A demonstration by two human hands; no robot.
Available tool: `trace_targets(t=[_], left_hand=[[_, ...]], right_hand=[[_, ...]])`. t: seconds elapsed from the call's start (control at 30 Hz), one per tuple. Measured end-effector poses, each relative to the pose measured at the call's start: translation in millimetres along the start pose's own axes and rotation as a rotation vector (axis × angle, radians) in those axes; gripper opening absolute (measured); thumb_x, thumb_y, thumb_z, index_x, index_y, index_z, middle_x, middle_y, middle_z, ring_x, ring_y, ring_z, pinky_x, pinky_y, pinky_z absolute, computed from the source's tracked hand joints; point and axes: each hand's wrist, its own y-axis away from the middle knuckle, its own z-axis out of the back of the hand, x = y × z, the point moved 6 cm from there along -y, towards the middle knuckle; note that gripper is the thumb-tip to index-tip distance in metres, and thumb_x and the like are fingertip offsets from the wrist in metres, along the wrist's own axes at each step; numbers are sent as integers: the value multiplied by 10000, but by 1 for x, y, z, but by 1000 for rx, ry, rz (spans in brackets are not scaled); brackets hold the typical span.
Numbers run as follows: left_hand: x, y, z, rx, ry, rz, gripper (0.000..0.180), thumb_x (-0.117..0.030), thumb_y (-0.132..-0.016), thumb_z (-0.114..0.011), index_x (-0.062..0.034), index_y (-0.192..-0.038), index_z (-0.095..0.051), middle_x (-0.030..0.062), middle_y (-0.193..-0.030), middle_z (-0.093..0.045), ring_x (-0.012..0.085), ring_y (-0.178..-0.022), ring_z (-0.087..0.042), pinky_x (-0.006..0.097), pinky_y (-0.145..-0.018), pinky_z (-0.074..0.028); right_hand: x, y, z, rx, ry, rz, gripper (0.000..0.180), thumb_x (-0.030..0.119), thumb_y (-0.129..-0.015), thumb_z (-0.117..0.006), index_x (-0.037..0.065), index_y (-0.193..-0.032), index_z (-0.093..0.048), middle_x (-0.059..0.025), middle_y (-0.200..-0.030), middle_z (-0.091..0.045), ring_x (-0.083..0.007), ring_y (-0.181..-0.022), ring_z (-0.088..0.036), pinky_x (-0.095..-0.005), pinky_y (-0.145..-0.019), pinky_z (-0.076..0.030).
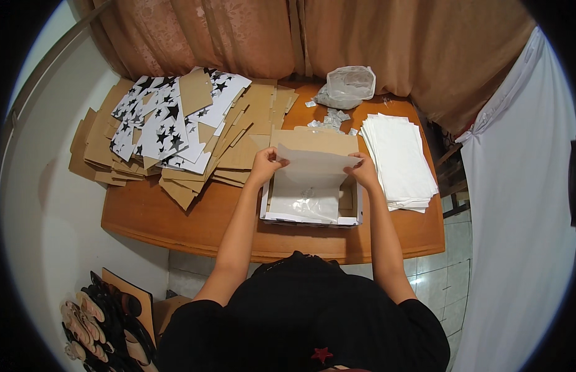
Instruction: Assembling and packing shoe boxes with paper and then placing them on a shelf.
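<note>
A thin, whitish sheet of paper (316,170) is stretched between my two hands over an open cardboard box (350,197). My left hand (267,166) pinches its far left corner, and my right hand (363,171) pinches the far right corner. The near part of the sheet hangs into the box, where a shiny spot shows; whether that is clear plastic I cannot tell. Brown card shows inside the box, and its raised flap (316,140) stands behind the sheet. What lies under the sheet is hidden.
Flat cardboard pieces (244,146), some white with black stars (164,124), are heaped at the left of the wooden table (176,220). Small sachets (334,118) lie before a clear plastic bag (350,87). A white paper stack (399,162) is at right. Shoes (86,322) stand lower left.
</note>
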Motion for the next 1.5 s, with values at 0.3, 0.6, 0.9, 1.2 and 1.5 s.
trace_targets(t=[0.3, 0.6, 0.9, 1.2, 1.5], left_hand=[[-11, 12, 11, -132, -433, -227, 76, 57, -670, -641, 9, -710, -597, 86, -695, -595, 167, -630, -579, 262, -624, -461], [-24, 31, 13, -140, -583, -503, 158, 105, -662, -548, -29, -711, -618, 75, -821, -628, 260, -834, -571, 323, -716, -469], [-48, 76, -58, 92, -807, -588, 142, -186, -754, -614, -120, -876, -643, 54, -1108, -578, 264, -1103, -475, 447, -905, -358], [-14, 90, -92, 403, -870, -388, 243, -327, -825, -580, -137, -951, -662, 49, -1189, -541, 247, -1178, -421, 398, -943, -276], [-6, 94, -84, 302, -965, -449, 233, -323, -821, -579, -147, -950, -659, 35, -1191, -538, 251, -1194, -405, 446, -953, -251]], right_hand=[[34, 29, 20, -182, 327, 321, 115, 66, -625, -698, 141, -709, -672, 4, -720, -641, -199, -797, -568, -374, -791, -313], [67, 67, 19, -335, 381, 642, 161, 12, -601, -676, 136, -633, -578, 39, -764, -556, -177, -845, -521, -382, -831, -314], [73, 90, 7, -269, 494, 733, 151, 14, -606, -670, 147, -625, -601, 39, -810, -558, -181, -834, -529, -375, -793, -362], [64, 83, 15, -133, 342, 573, 185, -35, -626, -600, 119, -720, -641, -10, -892, -566, -233, -880, -523, -370, -769, -395], [51, 68, 8, -268, 277, 308, 406, 154, -761, -596, 46, -1145, -517, -164, -1101, -535, -323, -1057, -486, -394, -926, -377]])
